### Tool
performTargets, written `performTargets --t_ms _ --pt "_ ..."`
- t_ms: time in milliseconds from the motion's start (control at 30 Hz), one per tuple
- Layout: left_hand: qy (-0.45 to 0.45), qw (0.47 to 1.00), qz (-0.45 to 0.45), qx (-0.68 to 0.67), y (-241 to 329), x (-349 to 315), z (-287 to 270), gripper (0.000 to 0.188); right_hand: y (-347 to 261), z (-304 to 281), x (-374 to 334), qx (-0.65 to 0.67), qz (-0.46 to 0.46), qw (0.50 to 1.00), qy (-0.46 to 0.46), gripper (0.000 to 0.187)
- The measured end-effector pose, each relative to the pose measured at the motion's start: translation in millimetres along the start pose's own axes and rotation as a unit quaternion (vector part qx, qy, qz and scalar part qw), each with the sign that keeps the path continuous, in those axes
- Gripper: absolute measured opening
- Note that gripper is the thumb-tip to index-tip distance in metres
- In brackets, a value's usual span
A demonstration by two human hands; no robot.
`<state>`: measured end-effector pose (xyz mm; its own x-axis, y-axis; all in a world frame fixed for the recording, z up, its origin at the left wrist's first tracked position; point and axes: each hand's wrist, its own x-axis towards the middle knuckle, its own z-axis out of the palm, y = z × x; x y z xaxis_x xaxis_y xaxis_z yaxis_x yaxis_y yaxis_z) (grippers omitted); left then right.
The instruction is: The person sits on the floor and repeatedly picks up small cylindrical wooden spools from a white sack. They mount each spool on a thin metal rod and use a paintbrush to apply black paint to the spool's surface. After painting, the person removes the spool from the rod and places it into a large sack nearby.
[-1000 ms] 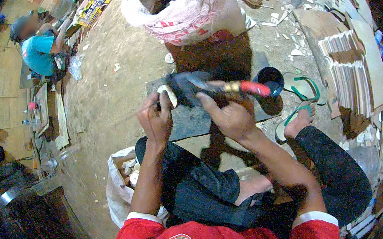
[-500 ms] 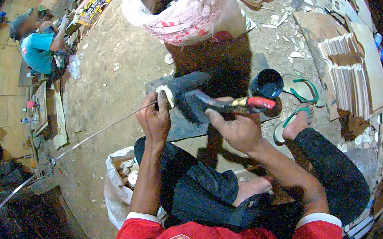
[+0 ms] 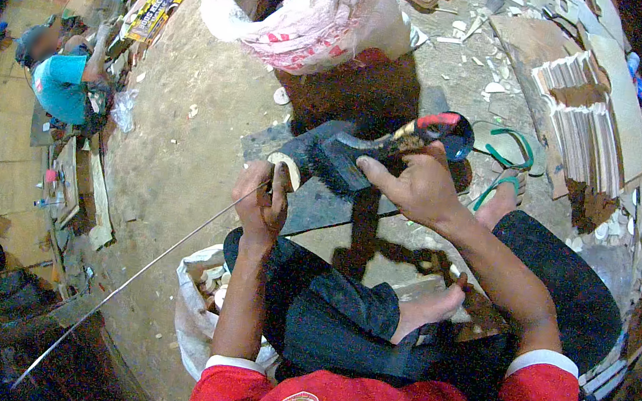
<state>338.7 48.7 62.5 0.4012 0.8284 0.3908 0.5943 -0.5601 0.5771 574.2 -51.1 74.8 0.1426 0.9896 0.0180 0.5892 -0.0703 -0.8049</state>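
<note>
My left hand [image 3: 259,204] is closed at one end of a dark cylinder [image 3: 329,131], by its pale round end disc [image 3: 286,169]. A long thin rod [image 3: 144,263] runs from these fingers down to the lower left. Closed around a wide brush is my right hand [image 3: 421,186]. The paintbrush [image 3: 342,164] has dark bristles and a red-tipped handle slanting up to the right. Its bristles lie against or just over the cylinder's side; exact contact is blurred. Below them lies a dark flat board [image 3: 315,214].
A dark pot [image 3: 461,141] stands behind the brush handle, near green-strapped sandals [image 3: 511,149]. A large sack [image 3: 337,26] of dark pieces stands ahead; a smaller white sack [image 3: 189,321] sits by my left leg. Stacked pale boards [image 3: 584,139] lie right. Another person [image 3: 62,86] sits far left.
The brush has shifted slightly along the cylinder, and its handle now tilts more steeply upward. The cylinder's disc end and my left hand have dropped a little. The rod's far end has swung downward.
</note>
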Motion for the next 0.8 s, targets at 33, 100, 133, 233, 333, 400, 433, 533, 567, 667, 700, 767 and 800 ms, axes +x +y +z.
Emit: performTargets --t_ms 33,100,133,233,333,400,433,533,567,667,700,767,800 --pt "-0.019 0.999 0.03 0.023 0 -1 1 0.025 7 -2 2 -0.017 0.003 1.0 -0.011 0.049" --pt "-0.043 0.994 0.074 0.07 2 -4 0 0.025 14 7 14 0.002 -0.025 0.999 0.042 0.048" --pt "-0.06 0.996 0.057 0.029 2 -4 0 0.026 17 11 22 0.012 -0.041 0.996 0.082 0.048" --pt "0.003 1.0 -0.019 0.01 0 -4 1 0.025 22 14 41 -0.018 -0.067 0.991 0.115 0.044" --pt "0.029 0.999 -0.021 0.022 -4 -1 6 0.026 21 8 42 -0.002 -0.048 0.987 0.152 0.037" --pt "0.044 0.998 -0.016 0.035 -5 -4 8 0.028 22 9 38 0.15 0.084 0.981 0.091 0.038" --pt "0.028 0.998 -0.058 0.014 -5 -3 10 0.028 24 12 36 0.252 -0.004 0.955 0.154 0.043" --pt "0.038 0.992 -0.111 -0.04 -5 -2 9 0.031 42 26 46 0.077 0.028 0.989 0.126 0.048" --pt "0.042 0.993 -0.107 -0.036 -4 -3 6 0.031 53 29 51 0.016 0.062 0.997 0.054 0.049" --pt "0.039 0.984 -0.152 -0.086 0 -7 -1 0.029 70 41 68 -0.066 0.077 0.98 0.169 0.056" --pt "0.029 0.989 -0.144 -0.032 3 -13 -5 0.029 70 43 70 -0.033 0.076 0.99 0.117 0.057" --pt "0.013 0.991 -0.11 0.081 9 -26 -10 0.029 61 46 66 0.023 0.074 0.997 0.023 0.06" --pt "0.017 0.987 -0.151 0.052 12 -34 -15 0.03 49 53 57 -0.069 -0.034 0.995 0.056 0.063"
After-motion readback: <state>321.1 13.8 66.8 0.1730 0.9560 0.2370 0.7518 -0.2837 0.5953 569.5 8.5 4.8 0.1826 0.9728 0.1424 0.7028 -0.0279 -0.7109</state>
